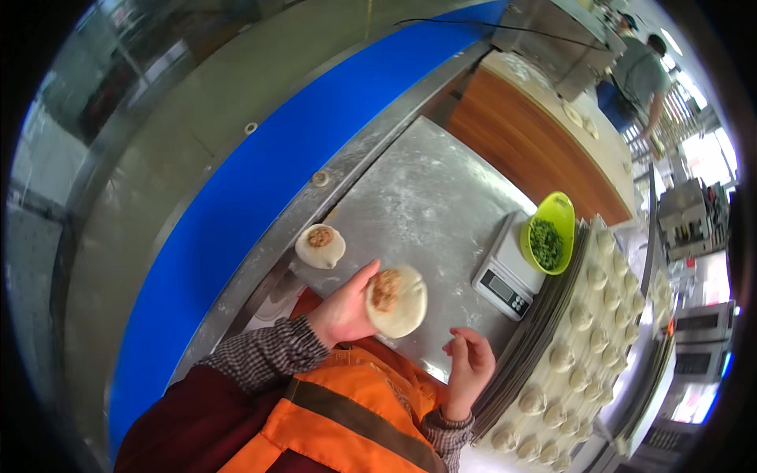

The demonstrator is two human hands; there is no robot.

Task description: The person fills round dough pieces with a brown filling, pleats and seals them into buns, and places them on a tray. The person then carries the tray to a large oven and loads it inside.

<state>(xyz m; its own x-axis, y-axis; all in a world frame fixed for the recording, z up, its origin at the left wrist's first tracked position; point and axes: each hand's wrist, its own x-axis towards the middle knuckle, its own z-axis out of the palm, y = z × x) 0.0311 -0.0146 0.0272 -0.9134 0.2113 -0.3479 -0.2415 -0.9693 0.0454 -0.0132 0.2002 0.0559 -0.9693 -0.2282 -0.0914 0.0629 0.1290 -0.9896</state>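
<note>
On the palm of my left hand (346, 310) lies a round dough wrapper (411, 301), tilted, with minced filling (386, 291) on its left half. My fingers support it from below and the thumb stands up at its edge. My right hand (470, 363) hovers near the front of the steel worktop (408, 195), fingers loosely curled, with nothing visible in it. Another dough wrapper (324, 255), topped with brown filling, rests at the worktop's left edge. To the right, a lime-green bowl (559, 207) of chopped greens (545, 243) stands on a digital kitchen scale (502, 292).
A blue conveyor belt (236, 230) runs along the left. Stacked trays to the right carry several pleated buns (582, 316). Behind the worktop is a wood-fronted table (532, 136) with dough pieces (572, 115). A person (641, 74) stands at the far right.
</note>
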